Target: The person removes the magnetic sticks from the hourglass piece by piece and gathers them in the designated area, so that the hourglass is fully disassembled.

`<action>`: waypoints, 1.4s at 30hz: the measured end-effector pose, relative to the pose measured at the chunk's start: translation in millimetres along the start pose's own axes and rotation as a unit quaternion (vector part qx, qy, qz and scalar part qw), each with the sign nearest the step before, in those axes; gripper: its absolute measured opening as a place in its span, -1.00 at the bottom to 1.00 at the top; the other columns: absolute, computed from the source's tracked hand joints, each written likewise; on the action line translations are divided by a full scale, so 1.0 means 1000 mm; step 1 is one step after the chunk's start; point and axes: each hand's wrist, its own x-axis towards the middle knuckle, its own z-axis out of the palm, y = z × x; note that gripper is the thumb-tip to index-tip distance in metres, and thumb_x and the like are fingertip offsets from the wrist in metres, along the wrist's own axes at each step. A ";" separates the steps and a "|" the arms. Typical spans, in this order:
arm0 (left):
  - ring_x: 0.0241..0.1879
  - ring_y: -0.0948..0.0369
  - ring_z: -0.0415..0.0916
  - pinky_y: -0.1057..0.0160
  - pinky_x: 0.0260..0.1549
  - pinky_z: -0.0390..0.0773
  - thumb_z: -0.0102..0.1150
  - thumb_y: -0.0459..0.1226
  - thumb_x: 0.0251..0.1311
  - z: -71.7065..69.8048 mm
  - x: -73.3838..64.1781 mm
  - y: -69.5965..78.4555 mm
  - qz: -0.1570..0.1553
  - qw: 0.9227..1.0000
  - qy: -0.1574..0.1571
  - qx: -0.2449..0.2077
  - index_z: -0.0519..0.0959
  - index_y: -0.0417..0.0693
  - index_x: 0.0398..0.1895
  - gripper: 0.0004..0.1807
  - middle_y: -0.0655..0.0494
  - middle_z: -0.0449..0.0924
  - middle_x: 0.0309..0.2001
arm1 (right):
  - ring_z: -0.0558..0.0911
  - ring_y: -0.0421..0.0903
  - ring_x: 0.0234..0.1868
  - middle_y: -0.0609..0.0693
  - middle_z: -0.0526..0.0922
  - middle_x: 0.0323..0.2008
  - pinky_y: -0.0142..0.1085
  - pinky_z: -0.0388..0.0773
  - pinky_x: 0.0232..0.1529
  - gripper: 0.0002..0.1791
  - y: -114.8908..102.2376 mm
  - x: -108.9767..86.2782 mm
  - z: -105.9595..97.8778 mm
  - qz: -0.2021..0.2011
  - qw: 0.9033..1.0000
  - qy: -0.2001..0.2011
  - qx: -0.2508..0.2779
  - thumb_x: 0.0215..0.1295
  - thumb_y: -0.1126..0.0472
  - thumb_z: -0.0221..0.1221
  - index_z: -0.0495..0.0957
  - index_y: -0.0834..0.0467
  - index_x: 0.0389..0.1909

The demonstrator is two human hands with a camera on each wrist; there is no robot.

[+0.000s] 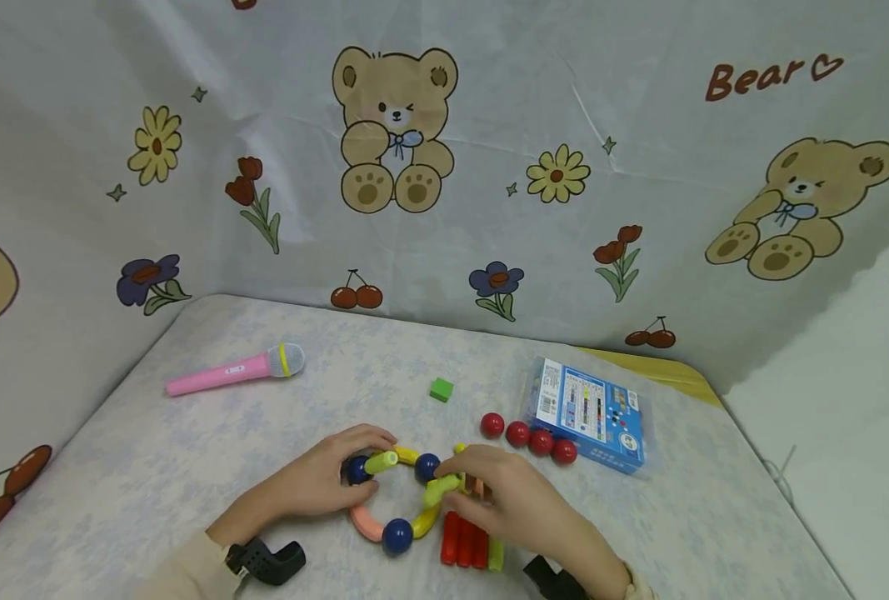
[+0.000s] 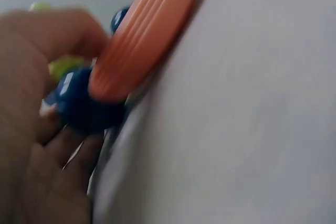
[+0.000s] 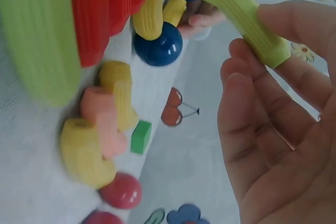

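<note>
On the table lies a ring of blue balls joined by curved pieces, two yellow [image 1: 425,522] and one salmon [image 1: 367,523]. My left hand [image 1: 330,475] grips the ring's left blue ball [image 2: 86,106], thumb and fingers on either side of it. A light green rod [image 1: 382,462] sticks up from that ball. Above the ring's right side, my right hand [image 1: 515,496] pinches another light green rod [image 3: 254,27] between thumb and fingers. In the head view this rod is apart from the upright one. The right blue ball [image 1: 427,467] and the front blue ball [image 1: 397,537] are untouched.
Red rods [image 1: 464,542] and a light green rod [image 1: 496,554] lie under the right hand, near yellow and salmon curved pieces [image 3: 100,108]. Several red balls [image 1: 517,433] line up before a blue box [image 1: 590,414]. Farther back are a green block [image 1: 441,389] and a pink microphone [image 1: 234,371].
</note>
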 end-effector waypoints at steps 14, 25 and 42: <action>0.11 0.29 0.58 0.06 0.18 0.58 0.40 -0.18 0.31 -0.016 -0.006 -0.013 -0.050 0.991 0.114 0.055 0.62 0.32 0.08 -0.68 0.42 0.63 0.05 | 0.61 -0.25 -0.22 -0.18 0.69 -0.17 -0.38 0.65 -0.25 -0.70 0.039 -0.051 -0.012 0.083 0.987 0.016 0.137 0.43 0.04 0.31 0.59 0.08 0.05; 0.23 0.15 0.55 -0.12 0.27 0.49 0.34 -0.26 0.34 -0.014 -0.002 -0.015 -0.088 0.989 0.108 0.039 0.62 0.32 0.11 -0.66 0.34 0.64 0.11 | 0.60 -0.24 -0.29 -0.13 0.65 -0.28 -0.40 0.59 -0.32 -0.73 0.066 -0.069 -0.009 0.120 0.976 -0.035 0.178 0.46 0.08 0.26 0.46 0.13 -0.02; 0.25 0.14 0.55 -0.12 0.29 0.47 0.35 -0.29 0.31 -0.013 -0.001 -0.014 -0.088 0.989 0.117 0.033 0.63 0.34 0.10 -0.63 0.34 0.65 0.11 | 0.52 -0.30 -0.39 -0.24 0.58 -0.38 -0.46 0.45 -0.43 -0.70 0.078 -0.066 0.004 0.129 0.979 -0.082 0.137 0.31 -0.06 0.39 0.60 -0.10 -0.02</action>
